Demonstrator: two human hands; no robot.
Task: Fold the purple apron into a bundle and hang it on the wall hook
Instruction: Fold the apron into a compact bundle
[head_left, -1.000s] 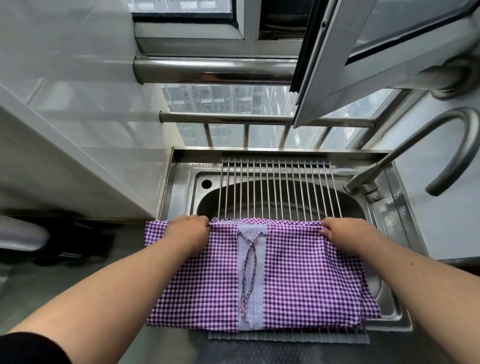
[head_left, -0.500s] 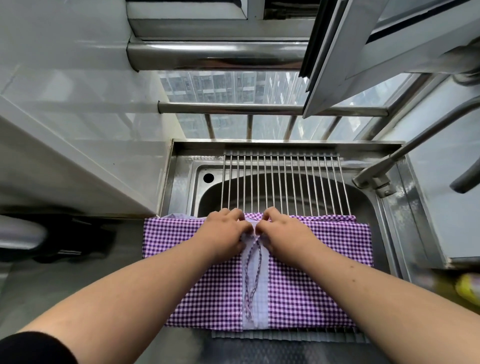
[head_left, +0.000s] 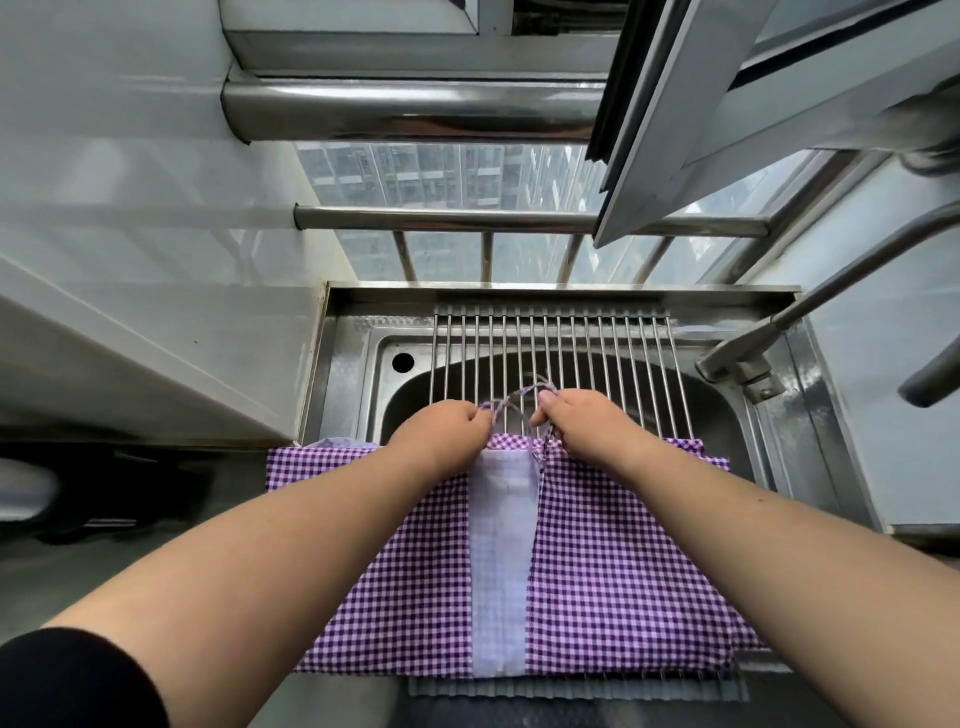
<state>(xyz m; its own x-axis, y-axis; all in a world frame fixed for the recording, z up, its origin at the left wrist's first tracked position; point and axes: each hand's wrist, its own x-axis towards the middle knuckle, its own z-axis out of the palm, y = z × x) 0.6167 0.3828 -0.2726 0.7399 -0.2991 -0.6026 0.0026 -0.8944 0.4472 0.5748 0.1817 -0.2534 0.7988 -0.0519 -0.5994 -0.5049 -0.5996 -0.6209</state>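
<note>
Closest to the camera, two bare arms reach forward, and a black sleeve (head_left: 67, 675) covers the top of the left arm. Under the arms lies the purple apron (head_left: 613, 571), folded flat into a wide shape with little purple and white checks. A pale strip (head_left: 503, 571) runs down its middle from the far edge to the near edge. The apron rests on a rack of thin metal rods (head_left: 550, 353) laid across the sink (head_left: 353, 364), and a bit of the rack's ribbed grey edge peeks out below the apron's near side. At the far edge of the apron, both hands are close together. The left hand (head_left: 441, 434) has its fingers curled in and pinches one end of a thin twisted string (head_left: 524, 395). The right hand (head_left: 582, 421) has its fingers curled too and pinches the other end. The string rises between them in a small loop just above the rods. Past the hands, the rods cross over the dark sink bowl, which has a small round hole in its left wall. A metal tap (head_left: 779, 322) stands at the right side of the sink. Farther back are shiny window bars (head_left: 467, 218), an open window frame (head_left: 675, 104), and tall buildings outside. A white wall (head_left: 130, 234) fills the left side.
</note>
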